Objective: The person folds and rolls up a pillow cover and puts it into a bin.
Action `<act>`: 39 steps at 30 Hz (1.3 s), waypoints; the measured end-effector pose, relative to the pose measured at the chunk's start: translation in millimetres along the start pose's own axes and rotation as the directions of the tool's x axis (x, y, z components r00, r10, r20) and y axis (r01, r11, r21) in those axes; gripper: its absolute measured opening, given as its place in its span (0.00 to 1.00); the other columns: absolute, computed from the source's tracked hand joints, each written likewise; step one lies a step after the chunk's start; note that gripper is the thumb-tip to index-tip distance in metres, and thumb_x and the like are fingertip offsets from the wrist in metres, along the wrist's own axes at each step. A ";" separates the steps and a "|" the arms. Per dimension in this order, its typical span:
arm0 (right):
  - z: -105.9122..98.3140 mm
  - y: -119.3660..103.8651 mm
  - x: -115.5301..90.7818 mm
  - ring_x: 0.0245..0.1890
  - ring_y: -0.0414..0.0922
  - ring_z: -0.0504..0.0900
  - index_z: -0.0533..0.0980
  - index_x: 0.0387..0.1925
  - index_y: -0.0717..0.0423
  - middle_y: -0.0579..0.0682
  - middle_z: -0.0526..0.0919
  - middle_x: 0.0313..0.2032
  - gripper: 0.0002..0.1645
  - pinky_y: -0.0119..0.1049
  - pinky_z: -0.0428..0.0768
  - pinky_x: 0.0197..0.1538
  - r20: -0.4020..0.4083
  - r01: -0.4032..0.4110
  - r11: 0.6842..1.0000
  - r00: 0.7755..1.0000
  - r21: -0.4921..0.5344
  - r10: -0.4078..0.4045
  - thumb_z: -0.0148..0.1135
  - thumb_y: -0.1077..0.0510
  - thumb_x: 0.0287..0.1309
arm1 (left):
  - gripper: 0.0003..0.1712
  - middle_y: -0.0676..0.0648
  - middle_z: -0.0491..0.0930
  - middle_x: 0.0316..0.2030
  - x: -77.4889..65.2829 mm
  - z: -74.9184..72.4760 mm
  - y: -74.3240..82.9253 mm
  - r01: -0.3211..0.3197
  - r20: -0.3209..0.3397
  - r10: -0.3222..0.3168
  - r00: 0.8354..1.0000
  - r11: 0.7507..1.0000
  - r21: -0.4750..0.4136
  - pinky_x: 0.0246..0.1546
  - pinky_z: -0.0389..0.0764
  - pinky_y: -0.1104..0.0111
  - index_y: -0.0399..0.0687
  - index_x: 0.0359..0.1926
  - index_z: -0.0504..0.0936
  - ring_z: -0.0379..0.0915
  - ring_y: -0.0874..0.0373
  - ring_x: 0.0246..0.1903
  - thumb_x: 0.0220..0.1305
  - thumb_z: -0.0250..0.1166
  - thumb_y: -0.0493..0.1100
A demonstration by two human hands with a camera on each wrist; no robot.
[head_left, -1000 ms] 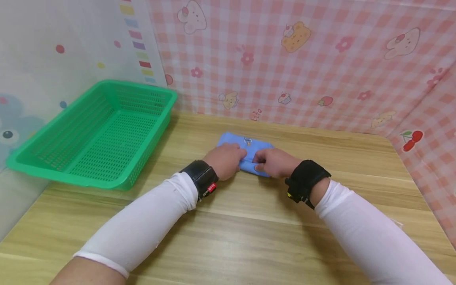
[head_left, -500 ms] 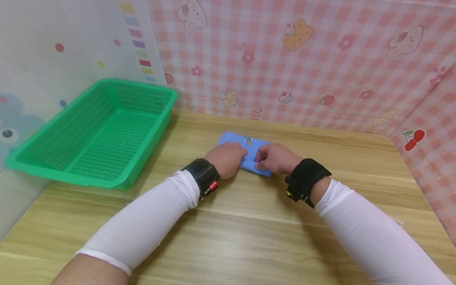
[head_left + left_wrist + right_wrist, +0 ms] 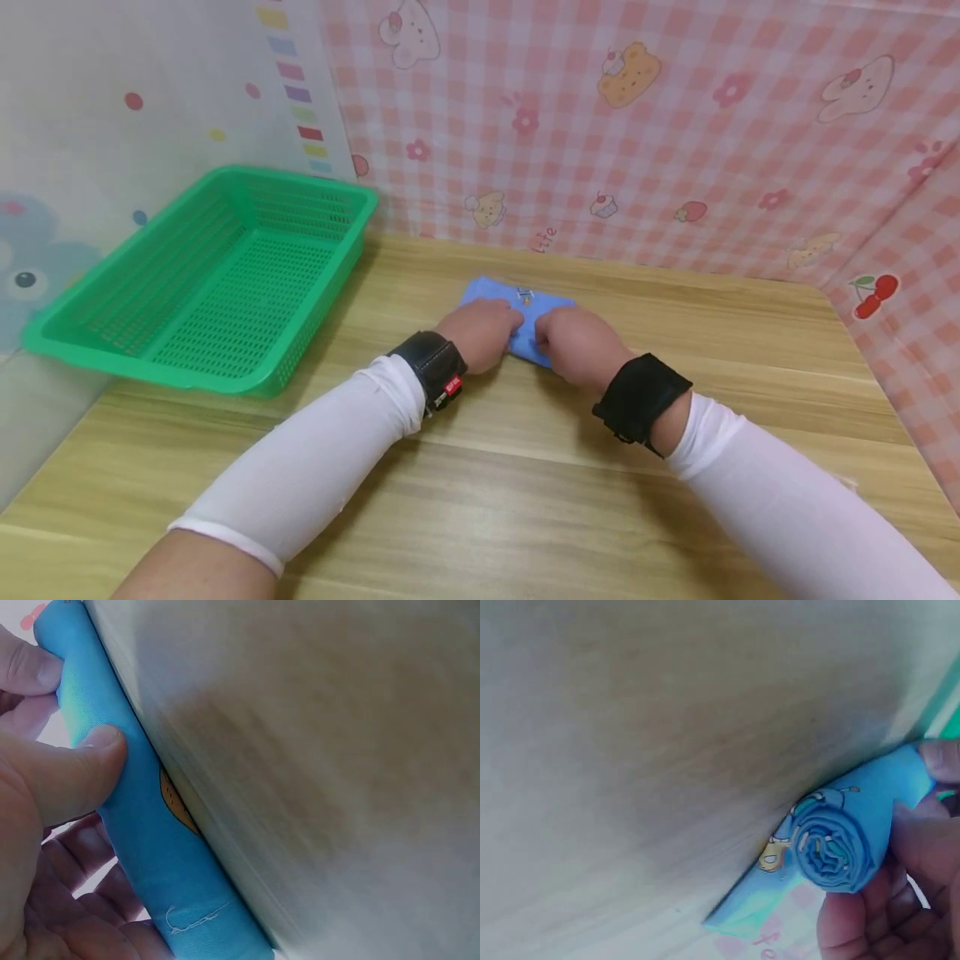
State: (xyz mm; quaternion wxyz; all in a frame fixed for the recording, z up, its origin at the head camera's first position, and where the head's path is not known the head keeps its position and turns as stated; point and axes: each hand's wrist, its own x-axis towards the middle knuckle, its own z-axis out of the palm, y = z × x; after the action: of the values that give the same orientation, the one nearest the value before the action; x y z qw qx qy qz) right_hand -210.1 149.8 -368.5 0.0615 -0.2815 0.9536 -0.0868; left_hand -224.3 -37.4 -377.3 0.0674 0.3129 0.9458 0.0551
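From the head we look forward and down over both forearms at the wooden table (image 3: 480,500), from some way off. Our left wrist view sits hard against the blue cloth (image 3: 161,847), along its rolled length; our right wrist view, equally close, faces the same roll end-on.

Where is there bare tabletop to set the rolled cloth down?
Bare wooden tabletop lies right of the right hand, and in front between the white sleeves. The green plastic basket fills the left. Both hands, left hand included, crowd the rolled blue cloth.
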 end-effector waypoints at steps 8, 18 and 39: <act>-2.0 -4.4 -4.7 0.30 0.45 0.73 0.81 0.31 0.57 0.48 0.78 0.29 0.06 0.42 0.79 0.39 0.034 0.123 0.984 0.992 -0.126 -0.120 0.72 0.62 0.61 | 0.13 0.46 0.84 0.49 0.2 0.1 -0.4 0.000 -0.002 0.000 1.000 1.000 -0.018 0.59 0.81 0.58 0.45 0.55 0.84 0.80 0.50 0.52 0.76 0.57 0.38; 3.7 -2.0 -3.2 0.32 0.46 0.72 0.78 0.33 0.57 0.48 0.76 0.29 0.05 0.40 0.74 0.40 0.009 0.140 0.987 0.990 -0.075 -0.140 0.68 0.65 0.61 | 0.12 0.45 0.83 0.49 -3.2 -1.1 -4.4 0.001 0.002 -0.001 1.000 0.999 -0.039 0.60 0.80 0.59 0.44 0.54 0.83 0.79 0.50 0.53 0.75 0.59 0.39; 5.7 15.3 -7.3 0.48 0.50 0.82 0.80 0.47 0.61 0.56 0.84 0.47 0.09 0.49 0.83 0.60 0.068 0.154 0.987 0.985 0.044 -0.156 0.65 0.66 0.65 | 0.14 0.45 0.83 0.46 -8.9 -3.4 -3.2 0.008 -0.036 -0.007 0.999 0.999 0.039 0.54 0.83 0.57 0.45 0.53 0.86 0.80 0.49 0.49 0.71 0.60 0.33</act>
State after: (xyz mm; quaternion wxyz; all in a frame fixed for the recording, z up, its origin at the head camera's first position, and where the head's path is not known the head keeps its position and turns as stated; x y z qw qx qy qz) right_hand -211.2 165.7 -376.6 0.0938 -0.3564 0.9242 -0.0999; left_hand -219.6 -45.5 -373.6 0.0446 0.3096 0.9489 0.0418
